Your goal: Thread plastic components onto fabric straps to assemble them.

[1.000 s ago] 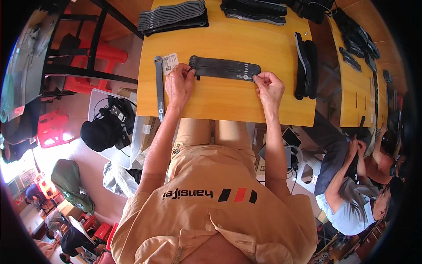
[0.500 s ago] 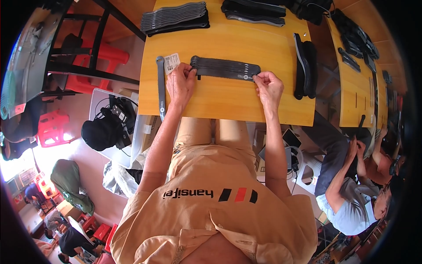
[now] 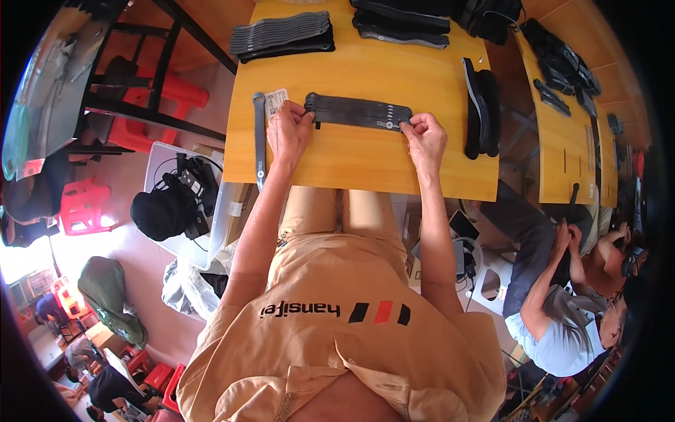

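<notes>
A flat stack of dark grey straps with rounded ends lies crosswise over the table in front of me. My left hand pinches its left end between thumb and fingers. At the right end, my right hand pinches the lower corner beside a pale printed mark. Left of my left hand, a single grey strap with a ring-shaped top end lies lengthwise and reaches the table's front edge. A white printed label sits next to that strap, partly covered by my left hand.
More strap piles lie on the yellow table: grey ones at far left, dark ones at the far middle, and black ones at right. A white bin with cables stands at lower left. A seated person is at right.
The view has shifted slightly. Both hands keep their pinch on the strap stack, which stays in nearly the same place.
</notes>
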Tool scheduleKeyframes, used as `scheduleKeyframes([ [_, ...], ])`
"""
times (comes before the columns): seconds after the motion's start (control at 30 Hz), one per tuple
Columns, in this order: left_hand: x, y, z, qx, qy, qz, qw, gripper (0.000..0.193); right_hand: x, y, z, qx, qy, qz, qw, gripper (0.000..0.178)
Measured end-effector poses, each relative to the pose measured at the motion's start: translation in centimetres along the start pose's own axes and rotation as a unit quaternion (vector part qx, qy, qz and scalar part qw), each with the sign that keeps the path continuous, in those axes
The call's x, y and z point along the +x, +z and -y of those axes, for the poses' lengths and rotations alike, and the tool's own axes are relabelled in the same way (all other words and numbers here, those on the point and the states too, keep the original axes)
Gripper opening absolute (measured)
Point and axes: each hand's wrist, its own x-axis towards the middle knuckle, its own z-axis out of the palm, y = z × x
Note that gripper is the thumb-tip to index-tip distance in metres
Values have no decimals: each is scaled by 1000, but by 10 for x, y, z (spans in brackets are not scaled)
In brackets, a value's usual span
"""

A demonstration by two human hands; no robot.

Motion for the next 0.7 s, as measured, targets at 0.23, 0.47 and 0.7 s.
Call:
scheduleKeyframes([
  [0.23, 4, 0, 5, -22, -3, 7, 1000, 19, 2, 0, 0, 4, 14, 23, 1000, 14],
  [0.47, 8, 0, 13, -37, 18, 6, 999, 15, 2, -3, 3, -1, 11, 35, 999, 12],
  [0.7, -10, -7, 4, -29, 118, -76, 990, 19, -10, -22, 6, 37, -16, 2, 999, 9],
])
